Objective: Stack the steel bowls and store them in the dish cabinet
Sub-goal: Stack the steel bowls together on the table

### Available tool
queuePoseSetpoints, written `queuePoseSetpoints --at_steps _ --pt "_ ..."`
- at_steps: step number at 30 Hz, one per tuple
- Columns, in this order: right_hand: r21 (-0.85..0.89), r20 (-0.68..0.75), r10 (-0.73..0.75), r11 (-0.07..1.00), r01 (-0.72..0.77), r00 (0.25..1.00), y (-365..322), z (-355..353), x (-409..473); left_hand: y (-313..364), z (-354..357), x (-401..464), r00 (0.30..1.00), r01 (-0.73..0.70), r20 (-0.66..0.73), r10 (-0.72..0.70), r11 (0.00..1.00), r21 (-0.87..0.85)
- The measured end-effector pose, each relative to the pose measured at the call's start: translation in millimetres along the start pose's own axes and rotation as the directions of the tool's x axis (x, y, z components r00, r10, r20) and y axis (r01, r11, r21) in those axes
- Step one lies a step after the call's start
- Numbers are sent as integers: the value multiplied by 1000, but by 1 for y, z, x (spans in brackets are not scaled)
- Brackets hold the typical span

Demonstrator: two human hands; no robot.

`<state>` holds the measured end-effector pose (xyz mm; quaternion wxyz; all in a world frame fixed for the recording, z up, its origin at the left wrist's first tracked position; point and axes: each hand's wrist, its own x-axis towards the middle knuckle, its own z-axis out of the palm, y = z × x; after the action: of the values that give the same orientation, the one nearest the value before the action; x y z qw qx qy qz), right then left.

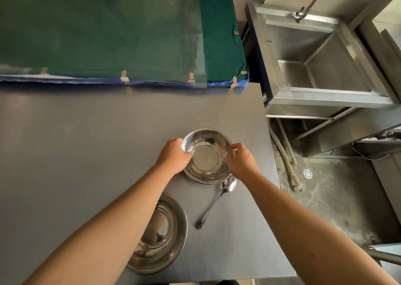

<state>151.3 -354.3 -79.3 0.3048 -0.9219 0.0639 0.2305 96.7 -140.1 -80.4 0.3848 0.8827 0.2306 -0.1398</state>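
A shiny steel bowl (207,154) sits on the dark grey table (86,143), right of centre. My left hand (174,155) grips its left rim and my right hand (240,161) grips its right rim. A second, wider steel bowl (165,230) rests nearer to me, partly hidden under my left forearm. A steel spoon (217,202) lies on the table just below the held bowl, its head close to my right wrist.
A green cloth-covered surface (108,35) with a blue edge borders the table's far side. To the right stands a steel sink (321,68) with a tap. Hoses and a floor drain (307,173) lie on the floor below the table's right edge.
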Motion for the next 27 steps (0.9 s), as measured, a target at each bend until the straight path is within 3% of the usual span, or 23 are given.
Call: queuePoseSetpoints --at_steps 15,27 --pt "-5 35 -185 983 185 982 -36 17 -107 -68 -64 -107 987 -49 -158 37 996 -70" --pt "-48 166 -213 973 224 963 -29 63 -186 -142 -61 -200 983 42 -176 -60 994 -103"
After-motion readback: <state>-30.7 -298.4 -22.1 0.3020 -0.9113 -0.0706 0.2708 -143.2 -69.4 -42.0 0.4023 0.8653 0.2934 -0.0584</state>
